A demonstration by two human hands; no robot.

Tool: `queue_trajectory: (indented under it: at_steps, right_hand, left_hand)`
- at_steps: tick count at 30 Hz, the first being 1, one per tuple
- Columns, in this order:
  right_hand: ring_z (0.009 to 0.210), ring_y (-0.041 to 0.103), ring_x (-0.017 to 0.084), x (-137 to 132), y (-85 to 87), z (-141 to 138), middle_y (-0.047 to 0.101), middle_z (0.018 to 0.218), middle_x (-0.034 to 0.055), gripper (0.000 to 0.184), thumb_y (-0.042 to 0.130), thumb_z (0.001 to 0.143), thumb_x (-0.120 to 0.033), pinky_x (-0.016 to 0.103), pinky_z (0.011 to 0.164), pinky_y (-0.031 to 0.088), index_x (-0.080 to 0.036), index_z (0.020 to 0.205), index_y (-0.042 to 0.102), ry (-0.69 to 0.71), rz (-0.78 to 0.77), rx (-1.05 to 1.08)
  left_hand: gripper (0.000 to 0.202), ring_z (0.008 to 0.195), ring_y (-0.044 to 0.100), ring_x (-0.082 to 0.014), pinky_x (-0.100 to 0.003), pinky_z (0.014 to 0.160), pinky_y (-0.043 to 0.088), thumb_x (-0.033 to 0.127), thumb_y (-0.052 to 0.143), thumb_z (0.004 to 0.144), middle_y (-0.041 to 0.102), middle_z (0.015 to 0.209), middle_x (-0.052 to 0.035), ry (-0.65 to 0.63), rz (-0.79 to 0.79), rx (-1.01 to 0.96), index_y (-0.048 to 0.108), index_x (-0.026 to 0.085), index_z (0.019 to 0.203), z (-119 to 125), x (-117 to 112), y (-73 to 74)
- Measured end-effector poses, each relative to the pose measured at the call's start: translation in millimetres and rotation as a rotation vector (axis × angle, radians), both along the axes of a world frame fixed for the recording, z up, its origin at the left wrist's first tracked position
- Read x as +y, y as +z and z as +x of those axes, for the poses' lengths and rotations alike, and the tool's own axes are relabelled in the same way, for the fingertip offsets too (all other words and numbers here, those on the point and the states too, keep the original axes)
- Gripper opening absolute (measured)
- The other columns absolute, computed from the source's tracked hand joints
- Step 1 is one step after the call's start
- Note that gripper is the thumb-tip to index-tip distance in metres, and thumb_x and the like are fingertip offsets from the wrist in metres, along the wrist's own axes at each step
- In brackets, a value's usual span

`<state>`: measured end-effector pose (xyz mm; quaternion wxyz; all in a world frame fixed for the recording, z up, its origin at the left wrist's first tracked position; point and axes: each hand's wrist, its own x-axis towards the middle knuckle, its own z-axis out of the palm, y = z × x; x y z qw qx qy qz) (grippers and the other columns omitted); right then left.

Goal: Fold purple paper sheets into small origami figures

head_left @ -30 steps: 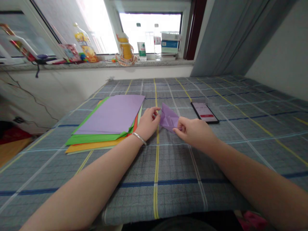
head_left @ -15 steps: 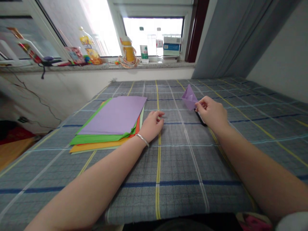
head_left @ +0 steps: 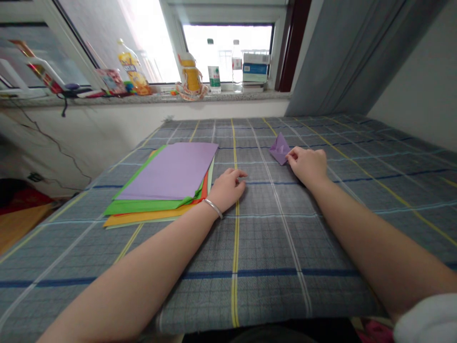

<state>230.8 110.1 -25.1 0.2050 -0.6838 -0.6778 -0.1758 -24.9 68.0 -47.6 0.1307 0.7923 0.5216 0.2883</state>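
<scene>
A purple folded paper boat sits at the right of the checked cloth, its peak pointing up. My right hand pinches its near right corner between thumb and fingers. To the left, my left hand, with a silver bangle at the wrist, rests palm down on the cloth with its fingers loosely spread and nothing in them. Beside that hand lies a stack of coloured paper, a purple sheet on top and green, orange and red sheets showing at the edges.
A grey checked cloth covers the surface. Beyond it, the windowsill carries a yellow cup, plastic bottles, boxes and a bottle with a yellow label. A grey curtain hangs at the right.
My right hand has moved slightly away from me and left, and the paper boat now sits a little lower on the cloth. The dark object under that hand no longer shows.
</scene>
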Motion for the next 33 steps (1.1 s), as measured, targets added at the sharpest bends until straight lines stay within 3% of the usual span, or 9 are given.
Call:
queue_trajectory:
  at_steps: [6,10,14,17,20,23,27,30,33]
  right_hand:
    - [0.081,0.062,0.025,-2.4,-4.4,-3.6,0.073,0.084,0.0077,0.023,0.054,0.089,-0.037,0.037,0.074,0.032,-0.023,0.101,0.068,0.040,0.010,0.005]
    - [0.081,0.063,0.027,-4.3,-3.5,-5.4,0.072,0.084,0.0087,0.033,0.059,0.085,-0.038,0.039,0.075,0.034,-0.021,0.114,0.062,0.032,0.007,0.038]
    - [0.079,0.063,0.026,-13.5,8.1,-10.6,0.070,0.081,0.0062,0.051,0.061,0.084,-0.037,0.040,0.078,0.037,-0.020,0.130,0.049,0.086,0.052,0.168]
    - [0.078,0.062,0.023,-26.5,20.2,-20.5,0.068,0.084,0.0042,0.052,0.059,0.085,-0.037,0.038,0.076,0.041,-0.020,0.132,0.045,0.177,0.109,0.305]
    - [0.080,0.062,0.021,-39.8,25.0,-34.0,0.067,0.088,0.0044,0.034,0.056,0.086,-0.033,0.034,0.072,0.044,-0.021,0.118,0.056,0.358,0.070,0.360]
    - [0.088,0.062,0.021,-47.6,17.7,-44.8,0.068,0.096,0.0059,0.018,0.056,0.086,-0.030,0.034,0.078,0.046,-0.021,0.098,0.065,0.508,-0.025,0.302]
    - [0.097,0.062,0.022,-48.4,-1.9,-49.5,0.068,0.105,0.0065,0.018,0.056,0.086,-0.028,0.037,0.087,0.047,-0.020,0.098,0.067,0.597,-0.136,0.230]
    - [0.103,0.061,0.023,-46.7,-13.2,-49.1,0.069,0.108,0.0066,0.020,0.056,0.086,-0.027,0.038,0.092,0.047,-0.019,0.100,0.067,0.648,-0.223,0.220]
    - [0.104,0.062,0.023,-45.7,-17.9,-48.8,0.070,0.108,0.0065,0.020,0.056,0.086,-0.027,0.039,0.093,0.047,-0.019,0.100,0.068,0.668,-0.289,0.201]
  left_hand:
    - [0.024,0.096,0.061,-0.0209,-0.038,0.088,0.049,0.023,0.051,0.085,0.063,0.105,-0.0061,-0.017,0.024,0.086,0.067,0.020,0.103,1.6,-2.5,1.5]
    - [0.025,0.104,0.060,-0.0233,-0.040,0.095,0.047,0.024,0.052,0.086,0.063,0.109,-0.0072,-0.048,0.057,0.178,0.066,0.020,0.107,2.4,-5.8,1.7]
    - [0.028,0.106,0.059,-0.0242,-0.040,0.097,0.047,0.025,0.053,0.087,0.062,0.114,-0.0090,-0.096,0.081,0.291,0.064,0.018,0.112,3.2,-9.8,5.6]
    - [0.029,0.104,0.060,-0.0239,-0.038,0.096,0.047,0.027,0.056,0.086,0.060,0.115,-0.0104,-0.110,0.120,0.369,0.064,0.016,0.112,-1.0,-11.9,18.0]
    - [0.027,0.100,0.061,-0.0250,-0.037,0.092,0.048,0.029,0.059,0.085,0.062,0.110,-0.0117,0.005,0.150,0.483,0.065,0.015,0.108,-14.6,-11.3,36.7]
    - [0.030,0.099,0.062,-0.0299,-0.041,0.085,0.049,0.035,0.056,0.086,0.064,0.105,-0.0147,0.262,0.136,0.602,0.065,0.015,0.107,-36.7,-6.6,50.7]
    - [0.045,0.112,0.057,-0.0386,-0.052,0.093,0.043,0.046,0.051,0.086,0.063,0.115,-0.0213,0.507,-0.017,0.747,0.065,0.010,0.109,-66.6,5.6,51.2]
    - [0.053,0.106,0.061,-0.0372,-0.050,0.086,0.047,0.054,0.041,0.088,0.065,0.115,-0.0209,0.499,-0.275,0.747,0.063,0.013,0.115,-80.0,14.7,45.8]
    - [0.050,0.101,0.064,-0.0355,-0.044,0.078,0.050,0.051,0.042,0.088,0.067,0.109,-0.0210,0.465,-0.305,0.740,0.065,0.013,0.111,-84.8,18.5,45.0]
